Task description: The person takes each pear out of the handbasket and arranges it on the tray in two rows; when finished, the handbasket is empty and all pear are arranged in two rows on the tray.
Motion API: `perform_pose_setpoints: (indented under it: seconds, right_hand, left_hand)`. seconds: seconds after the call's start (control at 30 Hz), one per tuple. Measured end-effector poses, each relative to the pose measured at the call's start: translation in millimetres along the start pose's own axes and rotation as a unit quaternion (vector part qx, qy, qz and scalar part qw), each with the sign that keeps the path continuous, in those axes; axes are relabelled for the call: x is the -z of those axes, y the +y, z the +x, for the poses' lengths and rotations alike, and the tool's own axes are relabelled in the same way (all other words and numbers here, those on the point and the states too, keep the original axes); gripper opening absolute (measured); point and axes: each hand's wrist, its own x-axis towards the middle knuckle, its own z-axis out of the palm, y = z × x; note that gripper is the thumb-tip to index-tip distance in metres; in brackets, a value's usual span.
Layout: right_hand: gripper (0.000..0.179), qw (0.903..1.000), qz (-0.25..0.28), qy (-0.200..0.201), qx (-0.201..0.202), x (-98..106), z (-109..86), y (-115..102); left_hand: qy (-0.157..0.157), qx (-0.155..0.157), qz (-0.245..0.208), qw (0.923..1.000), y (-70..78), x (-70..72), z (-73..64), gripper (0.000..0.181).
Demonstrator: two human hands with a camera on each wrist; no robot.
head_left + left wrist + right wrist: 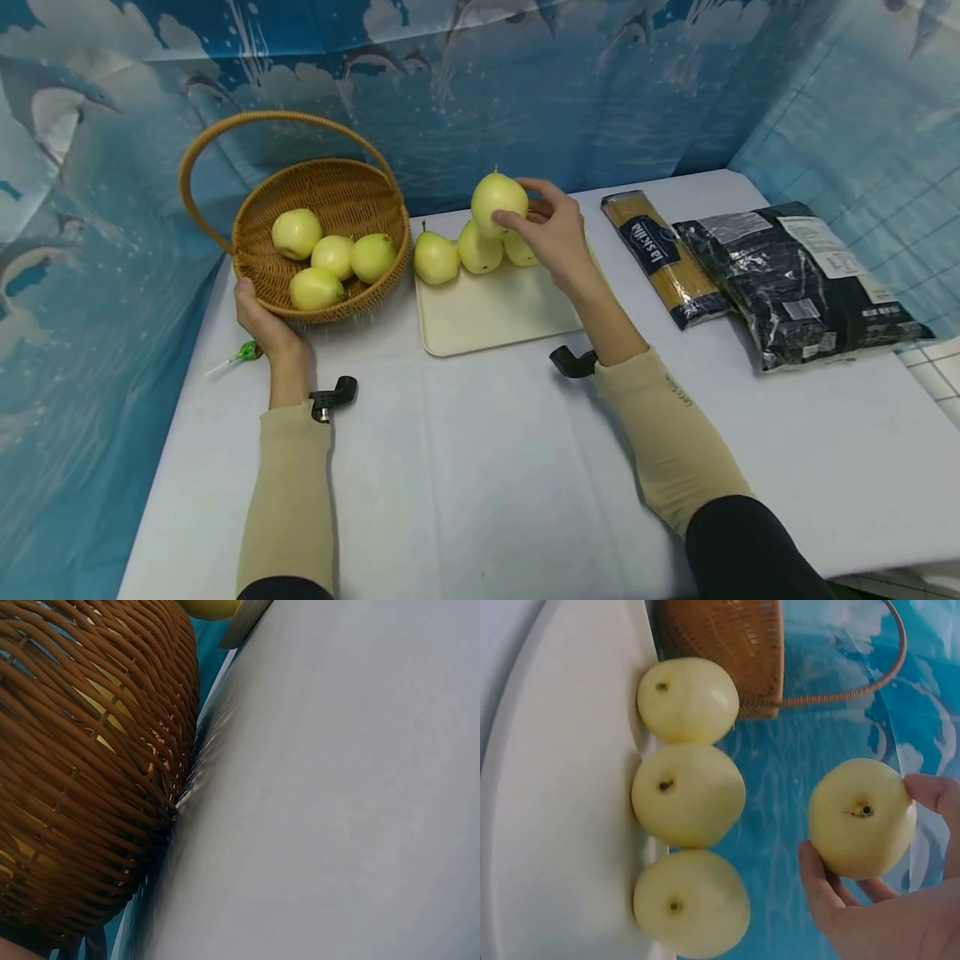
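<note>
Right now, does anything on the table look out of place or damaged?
Perhaps the green lollipop: it lies loose on the table near the left hand, outside both basket and tray. No plain damage shows.

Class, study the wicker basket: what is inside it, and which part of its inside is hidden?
Four yellow-green pears lie inside the wicker basket. The weave directly beneath them is covered, so whether anything small lies under the pears cannot be seen.
</note>
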Motion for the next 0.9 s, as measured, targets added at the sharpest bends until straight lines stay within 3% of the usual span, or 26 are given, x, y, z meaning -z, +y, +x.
perform_pose_setpoints:
  seconds: [0.1, 0.33, 0.57, 0.9]
  right_hand:
    - [0.060, 0.9995, 0.018, 0.011, -0.022, 11.3, 5.1, 2.5]
    - [0.061, 0.9987, -0.010, 0.039, -0.031, 35.4, 12.4, 4.9]
    - [0.063, 0.9939, -0.007, 0.076, -0.080, 59.8, 18.4, 13.3]
    - [0.071, 0.9812, -0.128, 0.111, -0.093, 69.6, 24.8, 42.6]
  left_hand:
    - [0.002, 0.000, -0.003, 1.0000, 0.1, -1.3, 0.3, 0.050]
    - [0.026, -0.012, 0.017, 0.9995, -0.8, -1.5, 2.6, 0.049]
    - [0.020, -0.015, 0.017, 0.9995, -1.5, 0.2, 2.5, 0.050]
    - [0.027, -0.014, 0.004, 0.9995, -1.0, 0.4, 2.1, 0.048]
